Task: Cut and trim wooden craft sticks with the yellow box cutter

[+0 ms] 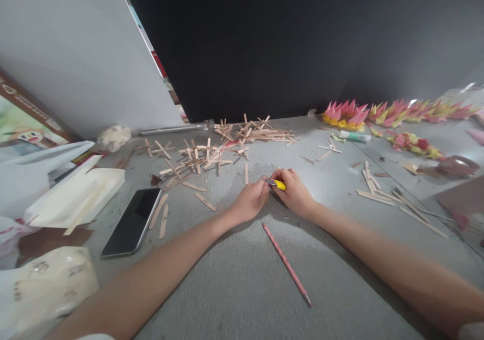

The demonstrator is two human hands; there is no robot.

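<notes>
The right hand (294, 195) is closed around a yellow knife (280, 185), and the left hand (251, 200) has its fingers drawn narrow at the blade end; whether they pinch anything cannot be told, as the fingertips hide it. The knife is between the two hands, above the middle of the table (227, 289). It looks light and stiff, best held by its yellow body, with fingertips clear of the blade. Beyond the hands lie loose and crossed sticks (270, 134), thin, dry-looking and light; they should be rigid but apt to split along the grain, so a pinch on the flat faces near the middle would suit them. A pink pencil (286, 265) lies on the near side of the hands, a phone (133, 221) to the left, and a glue stick (354, 136) and folded paper (345, 115) far right.
</notes>
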